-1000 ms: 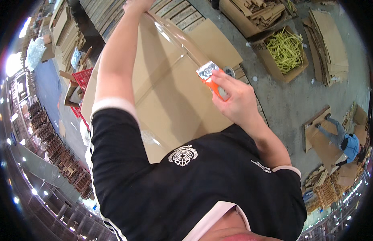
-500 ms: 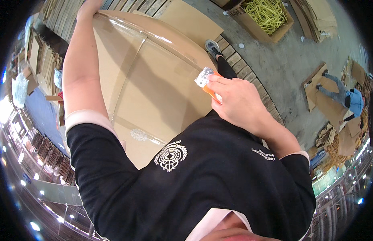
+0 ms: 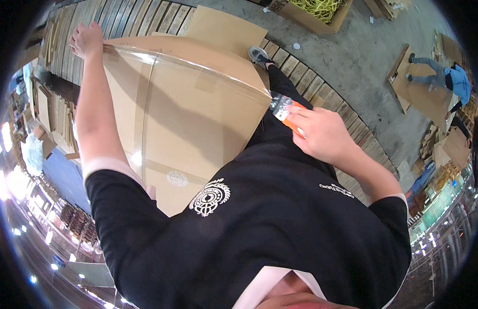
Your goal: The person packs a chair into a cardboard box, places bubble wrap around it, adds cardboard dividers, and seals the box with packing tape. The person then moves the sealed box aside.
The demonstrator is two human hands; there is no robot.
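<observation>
A large brown cardboard carton (image 3: pixel 187 113) lies in front of me, with strips of clear tape along its edges and across its top. My right hand (image 3: pixel 324 134) is closed around an orange tape dispenser (image 3: pixel 288 112) with a toothed metal head. The dispenser's head is at the carton's right corner, where shiny tape runs along the far edge. My left hand (image 3: pixel 87 42) is beside the far left corner, its fingers apart and slightly bent. Nothing shows in it, and I cannot tell whether it touches the carton.
Slatted wooden decking (image 3: pixel 336 105) runs around the carton, with a flat cardboard sheet (image 3: pixel 226 26) on it. A box of yellow strapping (image 3: pixel 321 11) stands on the concrete floor. At right, a person in blue (image 3: pixel 457 85) bends over cardboard. Stacked cardboard (image 3: pixel 56 110) is at left.
My right hand has moved the dispenser from over the carton's top to its right corner. My left hand, cut off by the frame edge before, now shows whole. The view has shifted.
</observation>
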